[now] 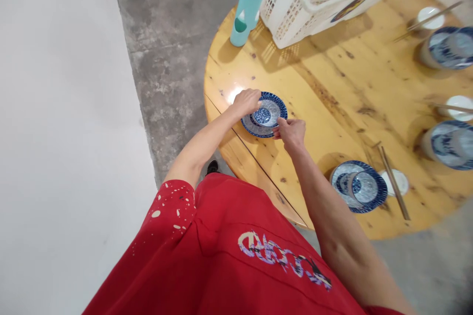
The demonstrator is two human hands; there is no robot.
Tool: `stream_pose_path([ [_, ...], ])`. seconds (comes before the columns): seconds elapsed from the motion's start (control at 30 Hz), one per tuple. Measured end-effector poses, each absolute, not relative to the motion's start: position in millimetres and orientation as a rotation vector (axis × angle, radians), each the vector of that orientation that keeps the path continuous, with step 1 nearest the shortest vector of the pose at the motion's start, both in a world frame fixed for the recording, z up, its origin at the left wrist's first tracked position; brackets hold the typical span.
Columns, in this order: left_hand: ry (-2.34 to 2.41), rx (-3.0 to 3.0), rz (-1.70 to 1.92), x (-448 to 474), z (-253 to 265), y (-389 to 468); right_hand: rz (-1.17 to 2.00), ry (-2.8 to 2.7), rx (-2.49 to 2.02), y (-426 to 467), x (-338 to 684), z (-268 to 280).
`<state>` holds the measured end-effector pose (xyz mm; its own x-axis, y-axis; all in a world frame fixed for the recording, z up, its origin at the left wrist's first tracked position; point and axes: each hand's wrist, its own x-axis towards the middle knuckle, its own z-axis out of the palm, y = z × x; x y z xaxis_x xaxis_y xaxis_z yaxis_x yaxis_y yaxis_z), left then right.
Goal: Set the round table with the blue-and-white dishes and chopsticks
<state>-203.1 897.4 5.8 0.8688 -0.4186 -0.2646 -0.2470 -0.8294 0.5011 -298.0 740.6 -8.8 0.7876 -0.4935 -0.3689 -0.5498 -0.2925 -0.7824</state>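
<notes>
A blue-and-white patterned bowl (272, 107) sits over a plate of like pattern (254, 131) near the table's rounded left end. My left hand (248, 102) is closed at the upper left of the bowl's rim, fingers curled over it. On the lower right side, my right hand (291, 132) pinches the rim, its thumb on top and its fingers partly hidden beneath. From this angle the exact contact with bowl or plate is hard to separate.
A teal bottle (248, 7) and a white plastic basket (295, 15) stand at the table's back. To the right are a bowl holding a clear glass (364, 187), a small white dish (401, 183) with chopsticks (393, 182), and further bowls (447, 145). The wooden table (318, 93) has a seam near me.
</notes>
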Motion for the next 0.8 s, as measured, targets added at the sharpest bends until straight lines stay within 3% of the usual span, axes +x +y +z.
stream_pose_path([
  [0.33, -0.353, 2.589, -0.144, -222, 66, 927, -0.076, 0.695, -1.916, 720, -415, 32],
  [0.5, -0.126, 2.269, 0.119, -302, 40, 932, 0.09, 0.952, -1.683, 744, -518, 18],
  [0.63, -0.371, 2.098, -0.107, -384, 12, 903, 0.056, 1.048, -1.479, 739, -556, 1],
  [0.8, -0.731, 1.985, -0.325, -473, 13, 830, -0.195, 1.049, -1.353, 689, -588, 4],
])
